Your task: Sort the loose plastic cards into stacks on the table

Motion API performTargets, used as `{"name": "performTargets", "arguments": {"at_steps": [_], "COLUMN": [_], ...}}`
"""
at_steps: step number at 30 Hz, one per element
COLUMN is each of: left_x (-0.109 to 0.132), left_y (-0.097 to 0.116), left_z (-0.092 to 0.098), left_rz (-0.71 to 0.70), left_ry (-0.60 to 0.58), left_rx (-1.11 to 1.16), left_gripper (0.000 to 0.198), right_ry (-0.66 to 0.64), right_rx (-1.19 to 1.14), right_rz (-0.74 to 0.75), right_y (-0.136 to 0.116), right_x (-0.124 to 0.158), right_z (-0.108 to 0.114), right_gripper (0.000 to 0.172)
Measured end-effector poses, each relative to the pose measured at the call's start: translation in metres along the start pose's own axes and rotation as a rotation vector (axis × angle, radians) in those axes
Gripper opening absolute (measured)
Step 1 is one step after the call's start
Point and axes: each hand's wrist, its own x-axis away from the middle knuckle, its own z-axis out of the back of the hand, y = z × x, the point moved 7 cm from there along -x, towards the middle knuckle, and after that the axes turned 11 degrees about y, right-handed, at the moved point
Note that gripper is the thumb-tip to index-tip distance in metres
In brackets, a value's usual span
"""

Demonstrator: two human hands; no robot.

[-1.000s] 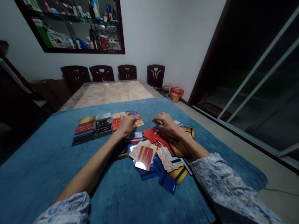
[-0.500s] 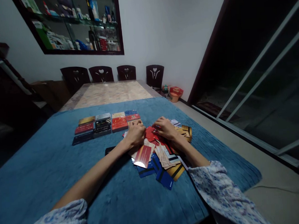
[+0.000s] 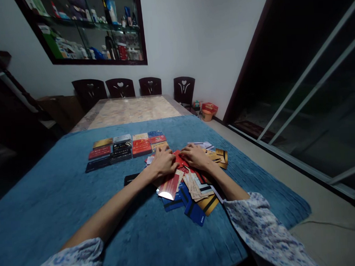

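A loose pile of cards (image 3: pixel 195 187) in red, blue, gold and cream lies on a blue cloth (image 3: pixel 80 209). My left hand (image 3: pixel 164 162) rests palm down on the pile's left part, fingers stretched out over the cards. My right hand (image 3: pixel 195 156) lies flat on red cards beside it, fingers pointing left. The two hands nearly touch. To the far left, sorted cards (image 3: pixel 121 150) lie in neat rows. A dark card (image 3: pixel 130 178) sits alone beside my left wrist.
Past the cloth the bare marbled table top (image 3: pixel 131 109) runs to several dark chairs (image 3: pixel 120 87) at the wall. A glass cabinet (image 3: pixel 85 28) hangs above. On the right is a sliding glass door (image 3: pixel 318 94); a red container (image 3: pixel 209 108) stands on the floor.
My left hand came back from the sorted rows to the pile and flattened on it. My right hand drew slightly nearer and settled flat on the red cards.
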Motion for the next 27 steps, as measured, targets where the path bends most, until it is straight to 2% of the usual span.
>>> {"name": "performTargets", "arguments": {"at_steps": [10, 18, 27], "left_x": [-0.0007, -0.0001, -0.0015], "left_y": [0.0014, 0.0057, 0.0018], "left_z": [0.0019, 0.0026, 0.0025], "left_rz": [0.07, 0.046, 0.039], "left_ry": [-0.023, -0.055, -0.027], "left_rx": [-0.02, -0.025, 0.006], "left_gripper": [0.033, 0.035, 0.03], "right_ry": [0.007, 0.014, 0.06], "right_rx": [-0.038, -0.045, -0.075], "right_rz": [0.012, 0.016, 0.05], "right_y": [-0.0015, -0.0011, 0.0031], "right_x": [0.0005, 0.0019, 0.0028], "right_z": [-0.0007, 0.0004, -0.006], "right_gripper": [0.033, 0.031, 0.029]}}
